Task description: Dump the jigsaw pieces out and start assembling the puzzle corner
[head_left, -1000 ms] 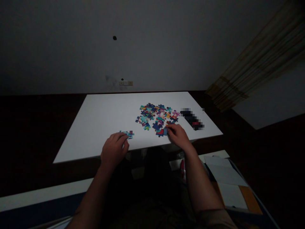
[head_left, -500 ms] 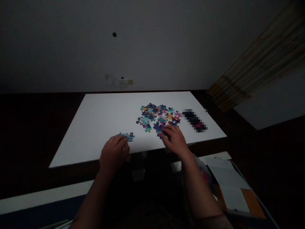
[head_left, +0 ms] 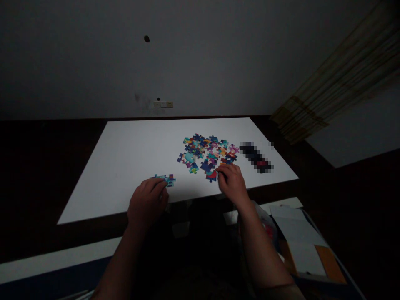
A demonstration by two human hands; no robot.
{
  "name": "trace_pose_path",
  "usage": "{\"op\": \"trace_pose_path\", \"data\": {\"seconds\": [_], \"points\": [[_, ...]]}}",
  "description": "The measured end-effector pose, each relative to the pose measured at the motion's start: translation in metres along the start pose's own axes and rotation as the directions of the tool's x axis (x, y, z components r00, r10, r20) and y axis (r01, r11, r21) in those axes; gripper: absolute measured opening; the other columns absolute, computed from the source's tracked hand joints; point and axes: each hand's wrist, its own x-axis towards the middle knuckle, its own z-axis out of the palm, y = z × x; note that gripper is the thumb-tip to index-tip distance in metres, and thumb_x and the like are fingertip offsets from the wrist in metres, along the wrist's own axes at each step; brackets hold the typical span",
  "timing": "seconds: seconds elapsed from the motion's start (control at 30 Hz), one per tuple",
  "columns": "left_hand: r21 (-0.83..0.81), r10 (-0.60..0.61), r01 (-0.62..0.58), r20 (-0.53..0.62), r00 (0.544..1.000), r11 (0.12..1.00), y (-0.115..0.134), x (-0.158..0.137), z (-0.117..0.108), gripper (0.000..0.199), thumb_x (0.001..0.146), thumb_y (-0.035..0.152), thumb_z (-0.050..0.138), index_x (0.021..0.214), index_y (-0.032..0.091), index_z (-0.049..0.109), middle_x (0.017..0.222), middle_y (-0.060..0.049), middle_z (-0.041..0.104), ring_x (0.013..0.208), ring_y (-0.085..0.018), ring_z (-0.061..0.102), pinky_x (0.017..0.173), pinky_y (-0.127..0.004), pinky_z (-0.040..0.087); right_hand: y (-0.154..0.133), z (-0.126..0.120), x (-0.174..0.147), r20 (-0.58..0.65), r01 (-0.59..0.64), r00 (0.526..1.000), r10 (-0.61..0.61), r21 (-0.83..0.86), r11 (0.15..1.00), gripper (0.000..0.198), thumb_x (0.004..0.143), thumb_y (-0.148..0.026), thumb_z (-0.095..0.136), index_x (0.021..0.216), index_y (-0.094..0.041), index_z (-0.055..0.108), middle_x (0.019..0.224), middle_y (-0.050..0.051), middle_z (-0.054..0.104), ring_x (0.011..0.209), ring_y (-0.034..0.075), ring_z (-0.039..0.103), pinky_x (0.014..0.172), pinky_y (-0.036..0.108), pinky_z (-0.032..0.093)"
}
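Note:
Several joined blue and teal puzzle pieces (head_left: pixel 170 179) lie near the front of the white table. My left hand (head_left: pixel 147 203) rests over their left part, fingers lying across them and thumb apart; it hides some of them. Just right of a loose puzzle piece in red and dark blue (head_left: pixel 211 175), my right hand (head_left: pixel 233 182) hovers low with bent fingers, thumb and index finger a little apart. I make out nothing between them. Beyond that hand, a dark purple piece (head_left: pixel 206 166) borders the loose heap of colourful puzzle pieces (head_left: pixel 195 149).
The white table (head_left: pixel 131 146) has its near edge under my wrists. A pixelated dark object (head_left: pixel 254 157) lies right of the heap. Papers (head_left: pixel 300 227) and a clear plastic bag (head_left: pixel 264 216) are below right. A wall with sockets (head_left: pixel 163 104) stands behind; a curtain (head_left: pixel 315 100) hangs right.
My right hand has drawn slightly right, off the red and dark blue piece, which now shows more fully. My left hand stays over the joined pieces. The view has shifted slightly.

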Motion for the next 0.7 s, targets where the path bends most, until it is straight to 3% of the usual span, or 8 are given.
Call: {"op": "trace_pose_path", "data": {"seconds": [0.23,0.5,0.7], "points": [[-0.005,0.011,-0.011,0.005,1.000,1.000,0.001,0.001,-0.003,0.023,0.086,0.023,0.053,0.107,0.025,0.062,0.112,-0.007,0.063,0.108,-0.029,0.055,0.091,-0.048,0.048,-0.017,0.000,0.002,0.039,0.035,0.999,-0.033,-0.062,0.997,0.027,0.089,-0.031,0.053,0.113,-0.029,0.065,0.116,0.006,0.063,0.114,0.031,0.049,0.098,0.052,0.038],[0.003,-0.003,0.003,0.006,1.000,1.000,0.002,0.001,-0.002,0.023,0.086,0.022,0.054,0.106,0.023,0.063,0.112,-0.008,0.064,0.107,-0.029,0.055,0.091,-0.048,0.048,-0.049,0.009,0.005,0.226,0.128,0.971,-0.076,-0.227,0.965,0.036,0.093,-0.030,0.049,0.127,-0.032,0.057,0.136,0.001,0.053,0.125,0.031,0.039,0.100,0.052,0.034],[0.013,0.002,-0.002,0.010,1.000,1.000,0.001,0.001,-0.002,0.024,0.086,0.022,0.054,0.108,0.023,0.063,0.112,-0.008,0.063,0.107,-0.029,0.055,0.091,-0.048,0.047,-0.047,0.009,0.003,0.202,0.097,0.978,-0.049,-0.234,0.968,0.040,0.092,-0.029,0.048,0.132,-0.027,0.053,0.137,0.003,0.052,0.121,0.031,0.041,0.100,0.050,0.035]]}}
